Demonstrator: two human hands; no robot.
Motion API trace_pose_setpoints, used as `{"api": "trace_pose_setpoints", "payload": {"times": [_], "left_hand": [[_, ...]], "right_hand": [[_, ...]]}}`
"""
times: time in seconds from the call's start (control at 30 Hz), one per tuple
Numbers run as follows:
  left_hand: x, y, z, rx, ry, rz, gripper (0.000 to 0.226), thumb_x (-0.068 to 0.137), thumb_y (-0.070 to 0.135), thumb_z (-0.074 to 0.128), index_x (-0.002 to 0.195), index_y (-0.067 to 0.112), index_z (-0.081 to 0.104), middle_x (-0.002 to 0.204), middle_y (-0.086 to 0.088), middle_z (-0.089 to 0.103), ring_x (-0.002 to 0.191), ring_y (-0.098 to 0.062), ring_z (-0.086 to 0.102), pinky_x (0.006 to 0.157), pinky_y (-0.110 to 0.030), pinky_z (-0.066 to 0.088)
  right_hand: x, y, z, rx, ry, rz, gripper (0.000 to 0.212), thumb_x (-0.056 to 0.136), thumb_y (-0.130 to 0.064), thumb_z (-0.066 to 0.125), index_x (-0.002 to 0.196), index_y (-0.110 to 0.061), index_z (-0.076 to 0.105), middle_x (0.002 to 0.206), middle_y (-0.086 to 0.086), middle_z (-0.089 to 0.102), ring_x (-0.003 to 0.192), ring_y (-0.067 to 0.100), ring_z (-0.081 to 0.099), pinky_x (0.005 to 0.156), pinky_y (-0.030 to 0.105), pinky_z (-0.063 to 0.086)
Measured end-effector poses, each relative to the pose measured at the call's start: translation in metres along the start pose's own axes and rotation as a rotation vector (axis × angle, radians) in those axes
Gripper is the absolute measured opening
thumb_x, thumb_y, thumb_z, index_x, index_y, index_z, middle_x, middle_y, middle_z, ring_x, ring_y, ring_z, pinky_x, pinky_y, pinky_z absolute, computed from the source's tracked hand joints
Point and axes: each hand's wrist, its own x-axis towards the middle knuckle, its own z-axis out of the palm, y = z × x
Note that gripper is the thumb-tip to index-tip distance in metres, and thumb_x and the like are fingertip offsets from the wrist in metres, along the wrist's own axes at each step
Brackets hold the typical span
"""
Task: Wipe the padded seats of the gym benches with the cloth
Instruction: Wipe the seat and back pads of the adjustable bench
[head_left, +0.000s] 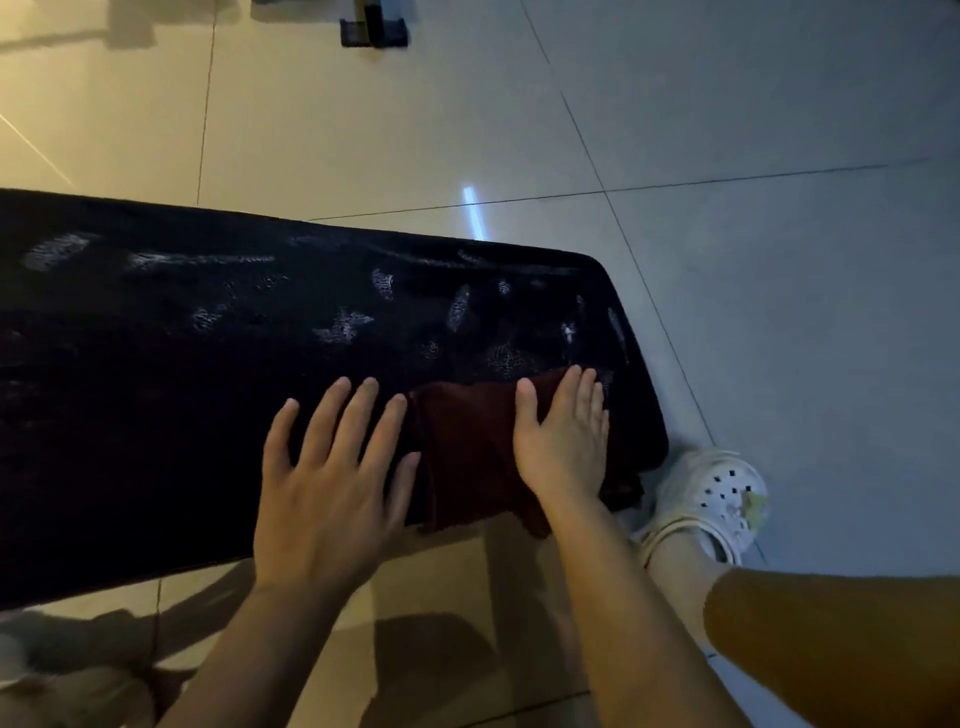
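A black padded seat runs from the left edge of the scene to a rounded end on the right, its surface marked with pale worn patches along the far half. It stands over a pale tiled floor.

The left hand lies flat on the near part of the seat, palm down, fingers straight and spread, holding nothing. Its thumb side sits just beside the left edge of the cloth.

The cloth, dark red and bunched, lies on the seat near its right end and hangs over the near edge. The right hand presses flat on the right part of the cloth, fingers straight and close together pointing to the far side, thumb stretched out over the fabric; they are not curled round it.

To the right of the seat's end, on the floor, is a foot in a white perforated clog. A knee or leg in mustard-coloured fabric fills the near right corner.

At the far side, near the top middle, a dark metal foot of some equipment rests on the tiles.
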Motion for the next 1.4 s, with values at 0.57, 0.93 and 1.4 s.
{"api": "trace_pose_setpoints", "payload": {"times": [0.57,0.93,1.4], "left_hand": [[0.001,0.010,0.000,0.084,0.043,-0.043,0.056,0.096,0.043,0.032,0.127,0.007,0.062,0.137,-0.015,0.055,0.128,-0.036,0.049,0.097,-0.047,0.033],[0.001,0.014,0.000,0.135,0.003,-0.057,0.060,0.093,0.045,0.033,0.127,0.005,0.062,0.138,-0.017,0.054,0.127,-0.037,0.048,0.093,-0.050,0.036],[0.004,0.015,0.000,0.148,-0.040,-0.073,0.057,0.096,0.045,0.032,0.128,0.009,0.061,0.137,-0.016,0.055,0.128,-0.036,0.049,0.096,-0.049,0.036]], "right_hand": [[0.035,0.026,-0.019,-0.045,-0.103,-0.358,0.072,0.099,-0.058,0.012,0.154,-0.017,-0.011,0.161,-0.001,-0.019,0.148,0.011,-0.017,0.119,0.028,-0.012],[-0.012,0.035,-0.004,0.005,-0.059,-0.410,0.073,0.088,-0.063,-0.007,0.147,-0.022,-0.021,0.155,-0.004,-0.027,0.143,0.011,-0.028,0.112,0.026,-0.024],[-0.002,0.049,-0.003,0.024,0.007,-0.429,0.074,0.093,-0.062,0.001,0.152,-0.018,-0.007,0.161,-0.001,-0.010,0.148,0.011,-0.015,0.117,0.025,-0.018]]}}
